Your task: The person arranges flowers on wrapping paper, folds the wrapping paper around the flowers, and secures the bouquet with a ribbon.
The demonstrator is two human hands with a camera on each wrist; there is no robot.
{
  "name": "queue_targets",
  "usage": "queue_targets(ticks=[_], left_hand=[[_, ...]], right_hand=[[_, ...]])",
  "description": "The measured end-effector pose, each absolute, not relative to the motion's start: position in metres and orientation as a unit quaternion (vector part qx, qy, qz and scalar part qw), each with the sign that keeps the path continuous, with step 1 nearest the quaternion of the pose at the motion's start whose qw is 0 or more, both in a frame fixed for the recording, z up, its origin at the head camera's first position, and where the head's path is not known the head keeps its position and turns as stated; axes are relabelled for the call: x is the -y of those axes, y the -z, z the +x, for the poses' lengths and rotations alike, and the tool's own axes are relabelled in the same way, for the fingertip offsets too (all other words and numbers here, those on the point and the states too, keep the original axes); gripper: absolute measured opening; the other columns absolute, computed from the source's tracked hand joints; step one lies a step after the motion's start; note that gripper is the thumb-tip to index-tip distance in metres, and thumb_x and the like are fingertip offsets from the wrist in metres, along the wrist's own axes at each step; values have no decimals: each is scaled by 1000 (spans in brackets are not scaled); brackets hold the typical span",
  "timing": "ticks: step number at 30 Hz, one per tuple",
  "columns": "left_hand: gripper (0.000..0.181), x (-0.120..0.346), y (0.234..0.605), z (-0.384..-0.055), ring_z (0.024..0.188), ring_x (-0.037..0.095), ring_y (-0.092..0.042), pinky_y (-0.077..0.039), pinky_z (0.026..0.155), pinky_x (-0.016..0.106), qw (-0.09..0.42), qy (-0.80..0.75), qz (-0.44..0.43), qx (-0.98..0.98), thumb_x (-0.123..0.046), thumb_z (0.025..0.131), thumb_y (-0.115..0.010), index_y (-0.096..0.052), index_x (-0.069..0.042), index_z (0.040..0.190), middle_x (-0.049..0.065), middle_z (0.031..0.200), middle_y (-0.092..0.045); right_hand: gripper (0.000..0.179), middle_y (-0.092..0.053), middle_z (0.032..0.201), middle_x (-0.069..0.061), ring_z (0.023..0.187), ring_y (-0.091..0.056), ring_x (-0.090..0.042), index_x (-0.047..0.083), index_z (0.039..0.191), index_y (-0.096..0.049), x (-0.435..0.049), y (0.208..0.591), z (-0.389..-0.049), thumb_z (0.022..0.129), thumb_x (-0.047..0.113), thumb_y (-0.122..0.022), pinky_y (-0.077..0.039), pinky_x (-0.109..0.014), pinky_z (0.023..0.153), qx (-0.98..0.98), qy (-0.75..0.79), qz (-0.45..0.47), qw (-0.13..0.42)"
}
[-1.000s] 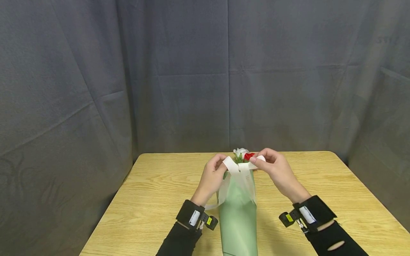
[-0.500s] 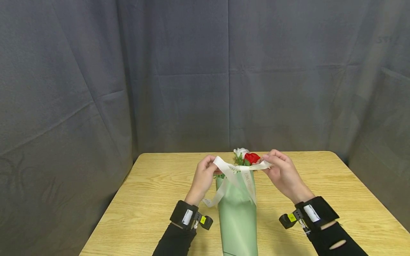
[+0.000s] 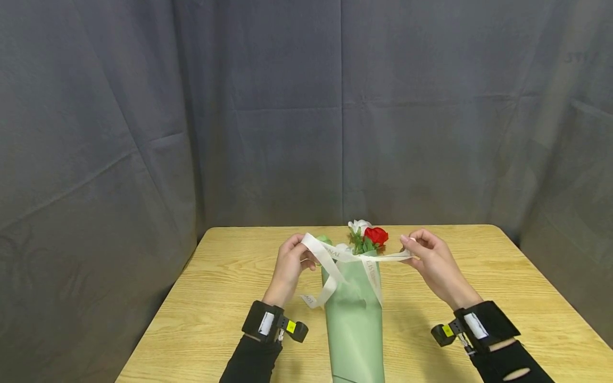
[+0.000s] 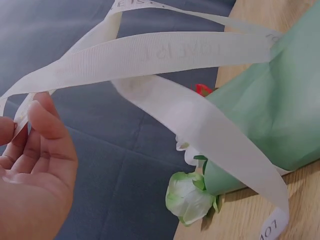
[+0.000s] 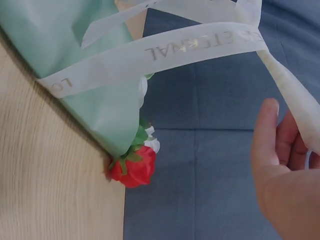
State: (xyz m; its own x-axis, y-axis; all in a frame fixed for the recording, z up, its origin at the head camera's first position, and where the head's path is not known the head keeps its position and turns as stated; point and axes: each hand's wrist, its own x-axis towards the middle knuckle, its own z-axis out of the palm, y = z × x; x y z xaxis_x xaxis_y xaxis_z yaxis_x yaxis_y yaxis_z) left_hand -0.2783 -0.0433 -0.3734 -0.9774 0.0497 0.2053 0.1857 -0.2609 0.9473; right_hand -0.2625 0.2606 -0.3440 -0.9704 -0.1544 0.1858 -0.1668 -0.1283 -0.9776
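Observation:
A bouquet wrapped in pale green paper (image 3: 354,330) lies on the table, its flower end pointing away from me. A red rose (image 3: 376,236) and a white flower (image 3: 359,227) poke out of the top. Around the wrap runs a cream printed ribbon (image 4: 165,52), crossing in front below the blooms. My left hand (image 3: 289,266) pinches a loop of it left of the bouquet, while my right hand (image 3: 433,266) pinches another stretch to the right. Between them the ribbon spans the paper, and tails hang down its front. In the left wrist view a greenish-white flower (image 4: 187,197) shows beside the paper.
The wooden table (image 3: 230,276) extends to both sides of the bouquet. Grey cloth (image 3: 268,133) hangs behind it and along the sides. Each wrist carries a black strap with a small camera.
My hands have moved apart, the left one leftward and the right one rightward. The ribbon between them is drawn out wider, and the red rose is now uncovered.

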Motion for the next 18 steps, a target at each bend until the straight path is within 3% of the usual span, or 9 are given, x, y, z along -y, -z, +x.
queue_targets(ticks=[11,18], left_hand=[[19,51,377,-279,75,16,-70,-58,79,37,-3,829,-84,553,-12,106,-43,-59,-10,98,4,91,-66],[19,57,379,-281,78,14,-71,-56,74,29,-14,849,-69,524,-17,107,-43,-59,-11,98,3,92,-66]], right_hand=[[5,-65,91,0,87,-67,-14,10,102,-56,-272,353,-267,105,6,-54,-53,-25,88,567,-807,164,-35],[27,-72,107,-9,69,-59,-11,10,121,-58,-278,358,-268,104,-7,-46,-53,-24,72,526,-825,192,-70]])
